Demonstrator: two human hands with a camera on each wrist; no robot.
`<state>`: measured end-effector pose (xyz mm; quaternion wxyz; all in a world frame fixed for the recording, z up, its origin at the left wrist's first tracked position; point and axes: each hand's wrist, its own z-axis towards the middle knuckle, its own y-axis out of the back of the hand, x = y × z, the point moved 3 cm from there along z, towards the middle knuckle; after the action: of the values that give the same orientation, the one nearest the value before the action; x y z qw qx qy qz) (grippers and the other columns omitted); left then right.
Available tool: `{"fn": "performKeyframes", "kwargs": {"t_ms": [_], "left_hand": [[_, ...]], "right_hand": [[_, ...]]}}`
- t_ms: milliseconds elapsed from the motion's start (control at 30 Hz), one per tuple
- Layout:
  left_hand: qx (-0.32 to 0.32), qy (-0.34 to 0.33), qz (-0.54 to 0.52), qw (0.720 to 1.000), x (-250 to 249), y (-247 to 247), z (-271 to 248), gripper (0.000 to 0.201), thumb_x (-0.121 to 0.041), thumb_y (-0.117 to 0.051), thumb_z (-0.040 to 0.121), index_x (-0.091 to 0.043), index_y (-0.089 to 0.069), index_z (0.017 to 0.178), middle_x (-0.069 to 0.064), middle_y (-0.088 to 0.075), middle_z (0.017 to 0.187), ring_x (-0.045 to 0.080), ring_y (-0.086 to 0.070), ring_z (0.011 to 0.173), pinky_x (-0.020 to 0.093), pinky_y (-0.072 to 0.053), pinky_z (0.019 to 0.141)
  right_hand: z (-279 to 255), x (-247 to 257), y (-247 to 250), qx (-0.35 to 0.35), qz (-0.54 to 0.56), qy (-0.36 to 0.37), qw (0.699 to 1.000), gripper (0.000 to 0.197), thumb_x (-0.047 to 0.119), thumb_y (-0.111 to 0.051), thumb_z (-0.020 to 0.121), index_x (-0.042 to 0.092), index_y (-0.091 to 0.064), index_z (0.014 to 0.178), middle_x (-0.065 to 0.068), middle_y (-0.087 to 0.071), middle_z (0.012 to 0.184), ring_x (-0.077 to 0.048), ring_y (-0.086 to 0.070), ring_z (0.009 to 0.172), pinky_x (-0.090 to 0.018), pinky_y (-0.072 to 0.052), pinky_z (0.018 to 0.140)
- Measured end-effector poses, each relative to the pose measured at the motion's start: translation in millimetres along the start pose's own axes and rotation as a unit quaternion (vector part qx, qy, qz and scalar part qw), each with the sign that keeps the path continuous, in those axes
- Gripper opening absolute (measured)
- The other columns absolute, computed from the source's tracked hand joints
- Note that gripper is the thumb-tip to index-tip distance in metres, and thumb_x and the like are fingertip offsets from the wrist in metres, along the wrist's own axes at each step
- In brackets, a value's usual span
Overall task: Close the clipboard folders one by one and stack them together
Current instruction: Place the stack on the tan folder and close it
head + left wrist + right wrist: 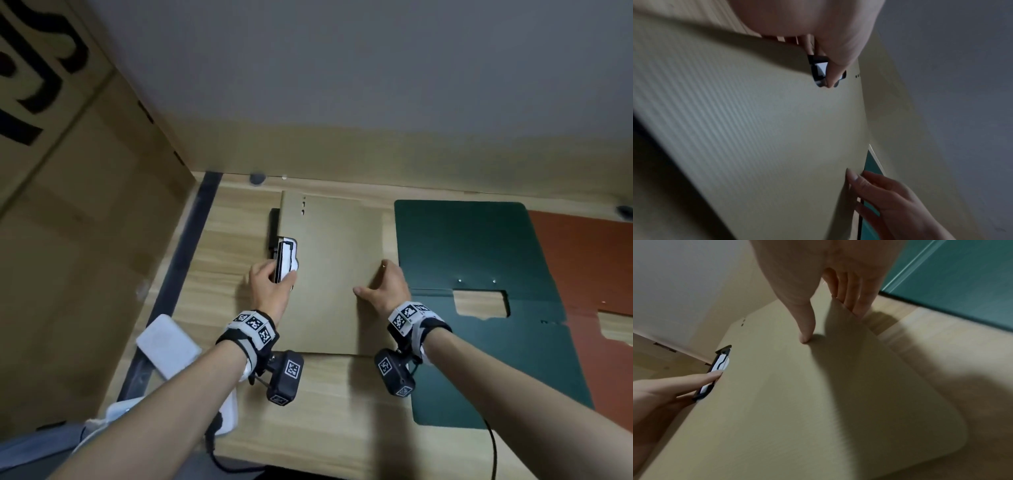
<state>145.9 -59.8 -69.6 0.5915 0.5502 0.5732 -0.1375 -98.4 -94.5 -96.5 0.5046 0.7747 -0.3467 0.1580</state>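
A tan clipboard folder (335,284) lies on the wooden table with its cover down. My left hand (278,275) pinches its black-and-white clip (286,257) at the left edge, thumb on top (836,65). My right hand (380,284) holds the folder's right edge, the thumb pressing on the cover (805,335) and the fingers tucked under the edge (859,305). To the right lies an open dark green folder (479,246), spread flat. Beyond it is an open red-brown folder (589,260), partly cut off by the frame.
A large cardboard box (85,222) stands close on the left beside a dark metal rail (185,253). White devices with cables (168,346) sit at the table's front left. A grey wall (342,85) backs the table.
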Motion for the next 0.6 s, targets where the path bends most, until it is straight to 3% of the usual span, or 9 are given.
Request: {"fn": "performKeyframes", "kwargs": {"t_ms": [67,100,167,233,367,400,467,600], "left_hand": [[-0.002,0.005,0.0,1.0,10.1,1.1,9.2,0.03,-0.012,-0.072,0.079,-0.009,-0.071,0.109,-0.004,-0.046,0.118,0.016,-0.046,0.115,0.024,-0.035,0.104],[0.01,0.016,0.001,1.0,14.2,0.7,10.9,0.029,-0.009,-0.07,0.08,-0.009,-0.069,0.11,-0.002,-0.046,0.122,0.016,-0.046,0.115,0.022,-0.034,0.103],[0.031,0.021,-0.001,0.999,26.2,-4.8,13.1,0.029,-0.008,-0.064,0.078,-0.006,-0.067,0.107,0.008,-0.057,0.121,0.025,-0.056,0.109,0.027,-0.042,0.094],[0.035,0.019,-0.009,0.999,34.6,-10.0,13.6,0.032,-0.007,-0.06,0.073,-0.011,-0.066,0.104,0.016,-0.064,0.108,0.03,-0.061,0.095,0.031,-0.048,0.082],[0.04,0.038,0.002,0.998,28.5,-10.6,14.4,0.034,0.003,-0.058,0.075,-0.008,-0.065,0.106,0.014,-0.062,0.104,0.022,-0.056,0.077,0.006,-0.039,0.06],[0.042,0.041,0.009,0.998,27.7,-11.3,15.0,0.036,0.003,-0.058,0.075,-0.007,-0.064,0.109,0.015,-0.06,0.107,0.026,-0.057,0.08,0.007,-0.039,0.063],[0.045,0.045,0.019,0.998,26.7,-13.7,15.8,0.041,0.001,-0.059,0.074,-0.008,-0.063,0.114,0.015,-0.059,0.114,0.032,-0.059,0.094,0.021,-0.044,0.077],[0.021,0.06,0.031,0.998,14.8,-10.1,17.6,0.044,-0.002,-0.059,0.079,-0.008,-0.059,0.122,0.015,-0.057,0.121,0.032,-0.057,0.11,0.032,-0.045,0.088]], "right_hand": [[2.8,8.7,-9.4,-0.009,-0.044,0.018,0.999,0.084,0.046,-0.082,0.069,0.009,-0.04,0.133,-0.011,-0.047,0.131,-0.03,-0.045,0.125,-0.04,-0.04,0.107],[3.4,11.5,-12.4,-0.013,-0.063,0.026,0.998,0.084,0.048,-0.081,0.069,0.01,-0.04,0.132,-0.011,-0.046,0.13,-0.03,-0.042,0.125,-0.04,-0.039,0.107],[4.3,15.0,-16.0,-0.011,-0.082,0.032,0.996,0.085,0.047,-0.08,0.07,0.011,-0.038,0.133,-0.011,-0.042,0.132,-0.03,-0.039,0.127,-0.04,-0.038,0.107],[6.0,15.2,-17.9,-0.008,-0.094,0.032,0.995,0.084,0.046,-0.081,0.07,0.011,-0.038,0.133,-0.011,-0.039,0.135,-0.03,-0.038,0.128,-0.04,-0.039,0.106],[8.6,12.8,-19.1,-0.009,-0.101,0.036,0.994,0.088,0.047,-0.081,0.069,0.012,-0.037,0.136,-0.011,-0.037,0.138,-0.03,-0.038,0.128,-0.042,-0.039,0.108],[8.3,13.6,-18.9,-0.011,-0.103,0.039,0.994,0.089,0.047,-0.082,0.069,0.011,-0.036,0.137,-0.012,-0.037,0.138,-0.03,-0.038,0.128,-0.041,-0.039,0.109],[9.4,13.6,-18.5,-0.013,-0.103,0.038,0.994,0.09,0.046,-0.082,0.069,0.011,-0.036,0.138,-0.012,-0.037,0.137,-0.03,-0.038,0.128,-0.041,-0.038,0.109],[10.8,11.6,-7.1,0.016,-0.085,0.041,0.995,0.087,0.043,-0.08,0.072,0.014,-0.037,0.141,-0.009,-0.04,0.139,-0.029,-0.036,0.131,-0.042,-0.035,0.112]]}}
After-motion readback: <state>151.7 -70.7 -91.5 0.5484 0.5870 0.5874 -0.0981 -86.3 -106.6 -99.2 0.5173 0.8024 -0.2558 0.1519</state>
